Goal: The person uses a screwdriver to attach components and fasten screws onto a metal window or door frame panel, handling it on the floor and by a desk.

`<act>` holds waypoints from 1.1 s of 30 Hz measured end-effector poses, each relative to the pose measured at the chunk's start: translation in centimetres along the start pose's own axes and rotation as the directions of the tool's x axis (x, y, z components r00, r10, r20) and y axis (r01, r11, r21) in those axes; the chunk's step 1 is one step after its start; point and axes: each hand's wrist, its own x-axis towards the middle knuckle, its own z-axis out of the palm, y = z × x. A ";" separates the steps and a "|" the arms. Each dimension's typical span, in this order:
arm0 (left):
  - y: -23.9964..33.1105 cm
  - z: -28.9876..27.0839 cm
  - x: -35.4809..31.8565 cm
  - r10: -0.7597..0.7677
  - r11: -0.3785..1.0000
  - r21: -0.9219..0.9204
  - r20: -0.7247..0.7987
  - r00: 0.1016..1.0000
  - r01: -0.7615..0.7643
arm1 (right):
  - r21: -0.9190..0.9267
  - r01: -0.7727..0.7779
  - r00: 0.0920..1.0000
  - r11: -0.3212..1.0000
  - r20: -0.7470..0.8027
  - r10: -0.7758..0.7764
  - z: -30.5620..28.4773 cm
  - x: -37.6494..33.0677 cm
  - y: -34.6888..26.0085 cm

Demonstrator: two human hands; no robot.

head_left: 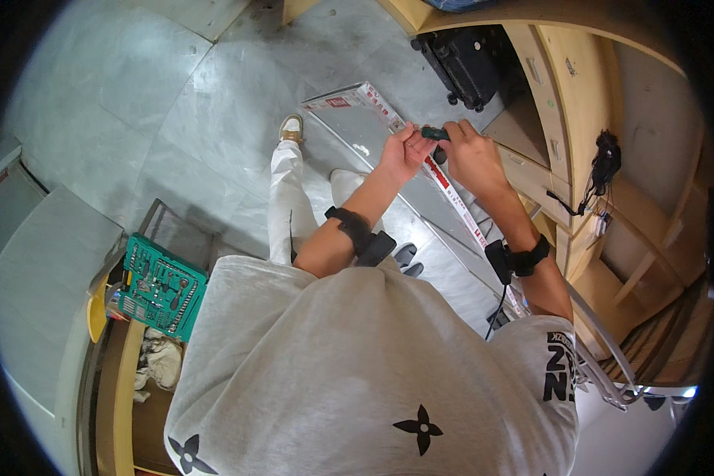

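A small dark green object [434, 133] lies between my two hands, its kind too small to make out. My right hand [476, 163] grips it from the right with curled fingers. On its left end, the fingers of my left hand [407, 152] are bent against it, palm partly showing. Just below the hands runs a long, flat grey panel or carton [357, 127], its white edge printed in red. A black strap with a small box [362, 236] circles my left forearm, and another black strap [523, 258] circles the right one.
An open green tool case [164, 287] with sockets and a ratchet rests at the left, by a wooden drawer unit [124, 381]. A black suitcase [464, 67] stands far right. Wooden cabinets [559, 103] line the right side, with a black cord bundle [607, 163] hanging there.
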 end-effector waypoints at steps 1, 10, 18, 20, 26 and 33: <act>-0.2 0.4 -0.3 -0.002 0.994 -0.111 0.092 0.996 0.012 | -0.006 0.004 1.000 1.000 0.002 -0.004 0.3 0.1 0.2; -0.9 -0.5 0.5 0.012 0.999 -0.038 0.076 0.997 -0.009 | 0.011 0.052 0.994 0.999 -0.097 -0.051 0.2 0.5 0.1; -1.0 -0.3 0.9 0.073 0.997 -0.033 0.063 0.995 -0.072 | 0.083 0.358 0.909 0.930 -0.257 -0.327 0.5 1.1 0.4; -1.1 0.7 0.2 0.054 0.998 -0.024 0.058 0.997 -0.053 | 0.211 0.154 0.982 0.965 -0.142 -0.125 0.7 1.4 1.0; -1.8 -0.4 0.9 0.163 0.980 -0.133 0.112 0.980 -0.148 | 0.303 -0.021 0.998 0.953 -0.057 0.041 -0.6 1.4 -0.4; -1.8 1.1 0.4 0.126 0.970 -0.214 0.057 0.990 -0.111 | 0.144 -0.012 0.995 0.990 -0.099 0.027 0.8 1.6 1.7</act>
